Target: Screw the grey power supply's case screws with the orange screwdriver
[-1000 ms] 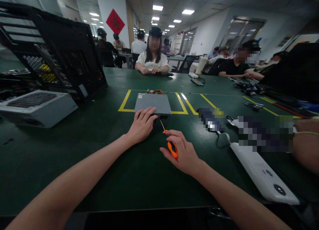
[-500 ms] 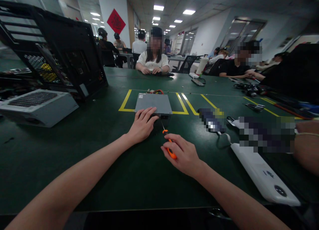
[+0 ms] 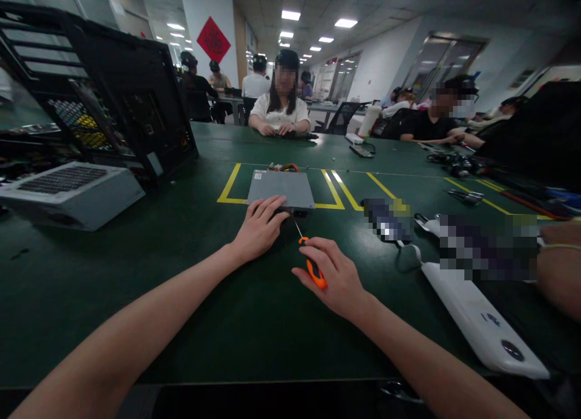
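Note:
A grey metal power supply unit (image 3: pixel 288 186) lies flat on the green table, coloured cables bunched behind it. My left hand (image 3: pixel 258 231) steadies it, fingers over the top's front edge and thumb at the front face. In my right hand (image 3: pixel 333 277) is a screwdriver (image 3: pixel 318 275) with an orange and black handle. Its thin shaft slants up and forward to the unit's front face, just right of my left thumb. Whether the tip touches a screw cannot be made out. The fingers curl over the handle, and the thumb stands a little off it.
At left stand a black computer case (image 3: pixel 131 104) and another grey power supply (image 3: pixel 72 192). A white device (image 3: pixel 481 316) with a cable lies at right, near another person's arm (image 3: pixel 560 267). Yellow tape (image 3: pixel 338 192) marks the table. A person (image 3: pixel 280 107) sits opposite.
My right fingers have shifted on the screwdriver handle, and the thumb has opened away from it. My left hand and the power supply unit stay in place. The view has shifted slightly.

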Action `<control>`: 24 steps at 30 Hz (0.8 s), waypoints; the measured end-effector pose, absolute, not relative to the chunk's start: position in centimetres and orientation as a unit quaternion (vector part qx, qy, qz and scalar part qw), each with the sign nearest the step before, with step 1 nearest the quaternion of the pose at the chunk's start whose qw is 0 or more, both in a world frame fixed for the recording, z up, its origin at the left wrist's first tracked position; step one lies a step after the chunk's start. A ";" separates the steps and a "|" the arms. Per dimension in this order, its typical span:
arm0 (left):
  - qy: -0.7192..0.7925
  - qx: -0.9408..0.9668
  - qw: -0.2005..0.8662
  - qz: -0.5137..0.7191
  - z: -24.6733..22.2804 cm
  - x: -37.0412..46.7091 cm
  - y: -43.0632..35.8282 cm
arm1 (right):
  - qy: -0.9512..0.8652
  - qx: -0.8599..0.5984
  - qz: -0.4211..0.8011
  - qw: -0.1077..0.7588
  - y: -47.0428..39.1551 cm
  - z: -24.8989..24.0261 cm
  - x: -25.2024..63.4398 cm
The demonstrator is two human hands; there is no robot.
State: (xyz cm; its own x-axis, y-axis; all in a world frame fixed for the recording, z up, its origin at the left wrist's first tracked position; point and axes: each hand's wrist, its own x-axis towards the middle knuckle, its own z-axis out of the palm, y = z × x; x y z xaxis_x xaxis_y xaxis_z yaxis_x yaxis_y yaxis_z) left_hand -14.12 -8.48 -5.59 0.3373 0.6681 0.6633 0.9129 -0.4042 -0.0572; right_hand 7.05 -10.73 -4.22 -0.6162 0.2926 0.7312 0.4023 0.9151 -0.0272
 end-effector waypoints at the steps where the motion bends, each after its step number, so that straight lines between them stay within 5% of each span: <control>1: -0.504 -0.783 0.209 -0.300 -5.5 -14.0 -8.4 | -0.890 -0.197 -0.052 0.407 -10.7 -4.3 7.0; 24: -0.605 -0.692 0.173 -0.353 -4.9 -12.0 -7.2 | -0.892 -0.201 -0.018 0.405 -10.9 -4.0 7.0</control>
State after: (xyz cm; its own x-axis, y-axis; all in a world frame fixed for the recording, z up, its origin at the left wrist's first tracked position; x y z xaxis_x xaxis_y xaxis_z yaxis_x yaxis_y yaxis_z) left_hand -11.95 -7.24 -4.86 0.0187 0.7154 0.6985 0.9602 -0.2076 0.1869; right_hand 7.04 -10.90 -3.97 -0.5917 0.3438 0.7291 0.3727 0.9187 -0.1307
